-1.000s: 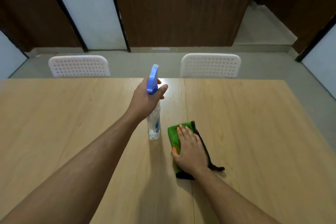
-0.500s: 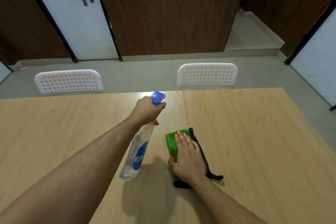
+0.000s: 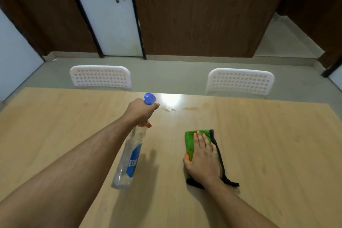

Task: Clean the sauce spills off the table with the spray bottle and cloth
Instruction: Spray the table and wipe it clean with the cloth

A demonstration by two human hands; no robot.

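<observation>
My left hand (image 3: 141, 112) grips the neck of a clear spray bottle (image 3: 129, 155) with a blue label and blue nozzle. The bottle is lifted and tilted, nozzle pointing toward the table's far edge. Just beyond the nozzle, a wet smear and pale orange sauce marks (image 3: 190, 108) lie on the wooden table (image 3: 268, 144) beside a bright glare. My right hand (image 3: 202, 155) lies flat, fingers together, on a folded green cloth (image 3: 189, 139) with a black edge, pressing it onto the table right of the bottle.
Two white perforated chairs (image 3: 100, 77) (image 3: 240, 82) stand at the table's far edge. Beyond them are grey floor, a white door (image 3: 111, 15) and brown wall panels. A seam runs down the tabletop near the cloth.
The bottle went from upright to tilted with its nozzle aimed at the far spill. A wet patch now shows there. My right hand stayed on the cloth. The head view rose.
</observation>
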